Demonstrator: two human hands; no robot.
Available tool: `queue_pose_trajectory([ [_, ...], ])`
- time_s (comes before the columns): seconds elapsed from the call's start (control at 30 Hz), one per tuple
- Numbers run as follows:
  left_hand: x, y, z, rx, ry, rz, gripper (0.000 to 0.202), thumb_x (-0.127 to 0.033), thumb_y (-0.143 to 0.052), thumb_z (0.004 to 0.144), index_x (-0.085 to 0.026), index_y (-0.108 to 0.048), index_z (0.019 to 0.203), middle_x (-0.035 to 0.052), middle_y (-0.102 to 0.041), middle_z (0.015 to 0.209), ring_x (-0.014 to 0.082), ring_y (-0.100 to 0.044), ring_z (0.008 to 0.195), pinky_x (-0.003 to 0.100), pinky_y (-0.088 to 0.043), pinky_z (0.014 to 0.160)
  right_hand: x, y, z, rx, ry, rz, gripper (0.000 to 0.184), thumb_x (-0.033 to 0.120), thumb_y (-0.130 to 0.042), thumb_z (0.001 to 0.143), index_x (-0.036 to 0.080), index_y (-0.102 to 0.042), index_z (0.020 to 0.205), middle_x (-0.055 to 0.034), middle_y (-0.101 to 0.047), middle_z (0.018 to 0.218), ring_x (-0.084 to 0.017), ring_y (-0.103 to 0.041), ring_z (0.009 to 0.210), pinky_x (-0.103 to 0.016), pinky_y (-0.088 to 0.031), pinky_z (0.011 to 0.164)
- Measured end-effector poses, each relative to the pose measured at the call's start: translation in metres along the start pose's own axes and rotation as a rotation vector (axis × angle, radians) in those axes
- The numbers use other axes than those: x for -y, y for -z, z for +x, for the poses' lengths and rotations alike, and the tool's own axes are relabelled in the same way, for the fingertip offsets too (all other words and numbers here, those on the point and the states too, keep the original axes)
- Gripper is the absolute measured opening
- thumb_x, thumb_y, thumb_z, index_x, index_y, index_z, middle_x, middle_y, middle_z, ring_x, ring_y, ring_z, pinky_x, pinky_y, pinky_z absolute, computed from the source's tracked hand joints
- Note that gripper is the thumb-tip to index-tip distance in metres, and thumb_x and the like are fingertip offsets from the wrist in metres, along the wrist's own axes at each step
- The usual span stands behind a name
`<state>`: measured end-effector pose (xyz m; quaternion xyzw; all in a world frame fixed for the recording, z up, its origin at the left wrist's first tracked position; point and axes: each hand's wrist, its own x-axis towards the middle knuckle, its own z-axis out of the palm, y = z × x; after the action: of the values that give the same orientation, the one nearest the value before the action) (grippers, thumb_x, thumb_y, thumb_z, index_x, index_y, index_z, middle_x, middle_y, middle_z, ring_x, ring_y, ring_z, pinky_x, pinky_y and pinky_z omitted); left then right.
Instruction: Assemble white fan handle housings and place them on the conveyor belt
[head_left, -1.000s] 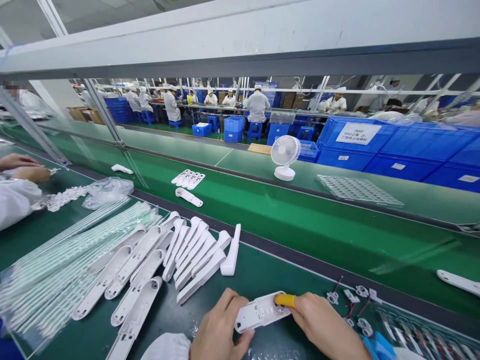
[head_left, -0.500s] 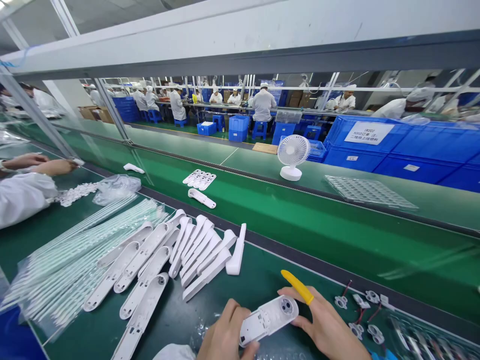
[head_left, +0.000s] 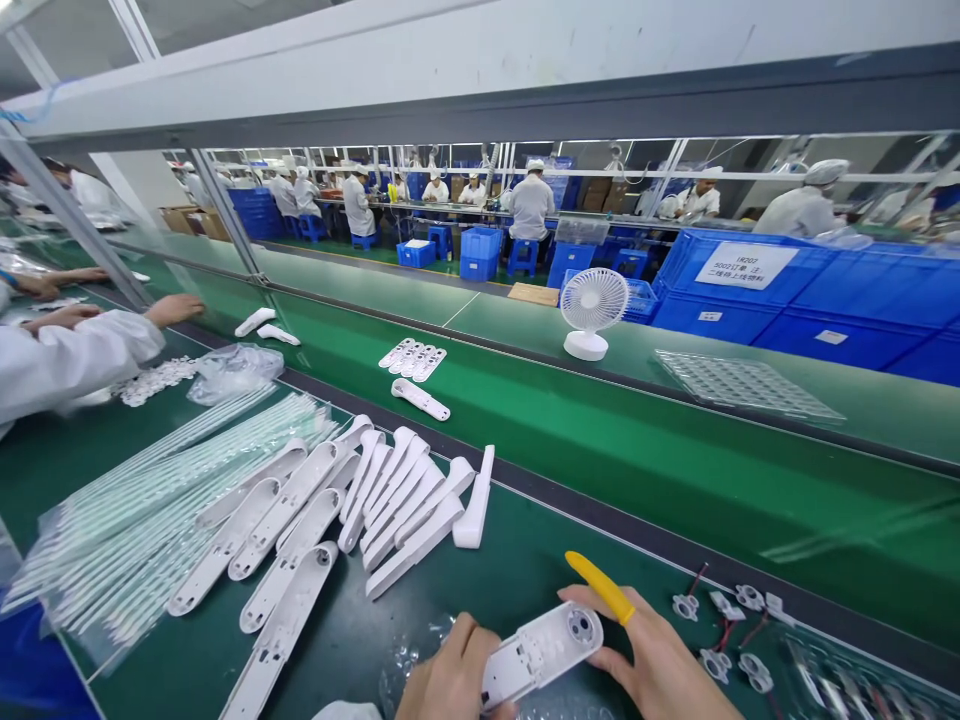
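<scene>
The left hand (head_left: 450, 675) is closed around the squared end of a white housing (head_left: 532, 665), low in the view and just above the bench (head_left: 337, 640). The right hand (head_left: 652, 655) holds the housing's rounded end between the thumb and a finger, while its forefinger, sheathed in a yellow finger cot (head_left: 600, 587), stands raised clear of it. A round fitting (head_left: 581, 624) with two dark holes sits inside that rounded end. Clear plastic (head_left: 405, 665) lies beside and beneath the left hand.

To the right of the hands, small round parts with red wires (head_left: 715, 663) are scattered on the bench, near what seem to be thin, shiny pieces (head_left: 832, 685), blurred at the frame's edge. To the left, more white shells (head_left: 289, 590) lie in overlapping rows, some open side up, some on edge. Next come pale green strips (head_left: 172, 510) in clear wrapping, a crumpled clear bag (head_left: 234, 372) and a heap of small white pieces (head_left: 154, 382), with a co-worker's hand (head_left: 174, 310) above.

Beyond the bench, a green belt (head_left: 600, 440) carries a white shell (head_left: 420, 398) beside flat white plates (head_left: 412, 358). Behind it stand a white fan (head_left: 595, 305), a clear tray (head_left: 746, 385), blue crates (head_left: 757, 325) and white-coated people (head_left: 530, 205).
</scene>
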<state>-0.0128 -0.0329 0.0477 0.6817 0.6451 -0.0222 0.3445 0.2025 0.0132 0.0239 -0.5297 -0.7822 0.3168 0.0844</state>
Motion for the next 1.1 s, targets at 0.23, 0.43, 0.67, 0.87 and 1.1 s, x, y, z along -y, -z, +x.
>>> queue_pose_trajectory([
  [0.23, -0.003, 0.004, -0.004, -0.024, -0.018, -0.058, 0.036, -0.016, -0.052, 0.069, -0.024, -0.053, 0.104, 0.0027, -0.056, 0.103, 0.0196, -0.062, 0.083, 0.024, -0.048, 0.066, -0.001, -0.001, -0.003, -0.029, 0.010, -0.010, 0.030, 0.025, -0.052, 0.076, 0.026, -0.055, 0.107, -0.0037, -0.059, 0.108, -0.022, -0.053, 0.102, -0.035, -0.042, 0.089],
  [0.43, -0.001, -0.002, -0.006, -0.088, -0.053, -0.023, 0.036, -0.015, -0.051, 0.069, -0.022, -0.054, 0.105, 0.0037, -0.057, 0.102, 0.0196, -0.062, 0.078, 0.023, -0.048, 0.061, 0.003, 0.000, -0.004, -0.048, 0.067, -0.002, 0.027, 0.024, -0.050, 0.078, 0.027, -0.055, 0.105, -0.0030, -0.060, 0.105, -0.021, -0.053, 0.100, -0.036, -0.043, 0.088],
  [0.67, -0.001, -0.007, -0.008, -0.189, -0.108, 0.045, 0.037, -0.011, -0.050, 0.069, -0.024, -0.056, 0.104, 0.0032, -0.059, 0.101, 0.0188, -0.062, 0.076, 0.023, -0.049, 0.061, 0.004, -0.007, -0.008, -0.082, 0.084, -0.039, 0.029, 0.024, -0.051, 0.077, 0.025, -0.055, 0.106, -0.0044, -0.062, 0.102, -0.023, -0.054, 0.100, -0.038, -0.045, 0.085],
  [0.87, 0.006, 0.006, -0.012, -0.123, 0.026, -0.103, 0.064, -0.018, -0.055, 0.069, -0.016, -0.031, 0.129, 0.0119, -0.046, 0.121, 0.0260, -0.054, 0.098, 0.035, -0.048, 0.076, -0.011, 0.009, 0.005, -0.204, 0.108, -0.107, 0.031, 0.026, -0.050, 0.077, 0.024, -0.052, 0.108, -0.0037, -0.061, 0.104, -0.020, -0.057, 0.096, -0.033, -0.045, 0.083],
  [1.1, -0.027, -0.008, 0.004, 0.002, -0.115, 0.065, 0.038, -0.012, -0.069, 0.062, -0.012, -0.060, 0.099, 0.0116, -0.057, 0.102, 0.0294, -0.050, 0.097, 0.043, -0.038, 0.086, -0.045, 0.076, 0.075, -0.319, -0.257, -0.424, 0.024, 0.020, -0.052, 0.075, 0.017, -0.057, 0.098, -0.0064, -0.065, 0.073, -0.027, -0.062, 0.072, -0.032, -0.043, 0.062],
])
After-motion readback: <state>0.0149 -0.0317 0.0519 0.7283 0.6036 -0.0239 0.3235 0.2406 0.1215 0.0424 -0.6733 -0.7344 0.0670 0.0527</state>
